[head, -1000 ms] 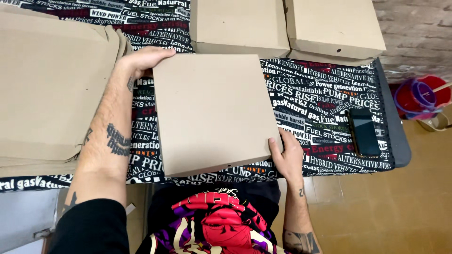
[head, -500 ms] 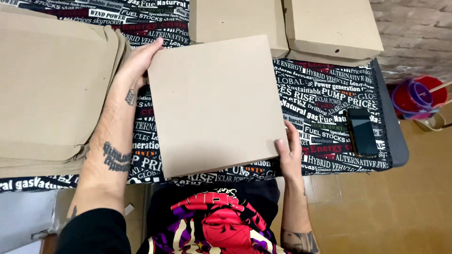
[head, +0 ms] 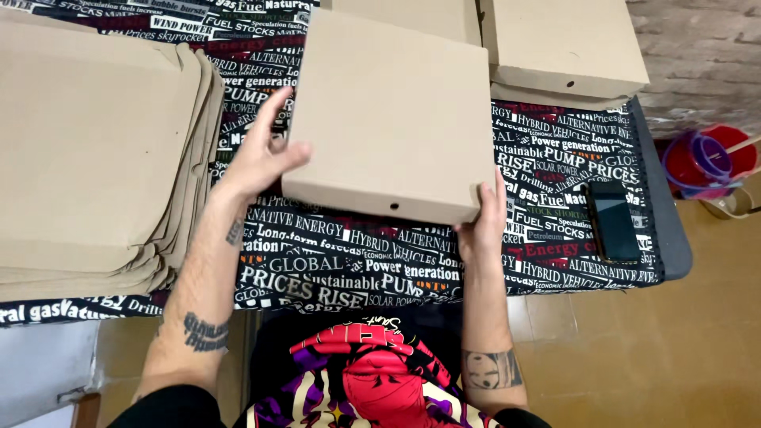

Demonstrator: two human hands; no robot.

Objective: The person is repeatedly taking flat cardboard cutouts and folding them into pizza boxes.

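- The counter (head: 396, 261), under a black cloth covered in printed lettering, carries everything here, and you stand at its near edge looking down.
- The stack of flat cardboard blanks (head: 95, 150) fills the counter's left part, well to the left of both your hands.
- The folded cardboard box (head: 396, 119) sits between your hands, tilted slightly, its near wall facing you. It looks lifted just off the cloth, though you cannot be sure from this view. It is close to square, so no long axis stands out.
- Two finished boxes (head: 567, 43) lie beyond it at the far edge; the held box overlaps the left one in view.
- Your left hand (head: 261, 154) is at the box's left edge, fingers spread and thumb pressed against the side wall, so the box lies to its right and a little away from you.
- Your right hand (head: 483, 222) clamps the near right corner, with the box up and to its left. Both hands touch the box; neither is nearer.
- The dark phone (head: 612, 220) lies flat on the cloth right of your right hand, apart from it.
- The red bucket (head: 705, 162) stands on the floor past the counter's right end.
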